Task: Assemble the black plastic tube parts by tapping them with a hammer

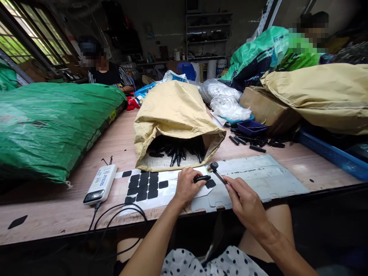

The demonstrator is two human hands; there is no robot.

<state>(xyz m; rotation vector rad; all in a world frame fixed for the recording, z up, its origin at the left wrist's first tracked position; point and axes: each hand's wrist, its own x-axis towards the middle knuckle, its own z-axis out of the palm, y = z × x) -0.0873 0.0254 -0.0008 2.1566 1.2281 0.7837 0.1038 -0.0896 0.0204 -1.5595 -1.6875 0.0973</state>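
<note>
My left hand [186, 184] is closed on a black pen-shaped piece [203, 178], which lies nearly level, low over the work board [247, 184]. In my right hand [244, 199] is a small hammer [220, 175], gripped by its handle; the round metal head sits just beyond the piece. One black rounded square [211, 184] shows under the piece's right end. Left of my hands, several more black squares [143, 185] lie in rows on a white sheet [166, 195]. A paper sack [175, 111] opens toward me, with several similar black pieces [178, 155] inside.
A white power bank [100, 184] with a black cable [115, 209] lies at left, near a big green sack [54, 126]. Loose black pieces [257, 148], a purple tray [252, 127] and a blue crate [330, 153] are at right. Two people sit across the table.
</note>
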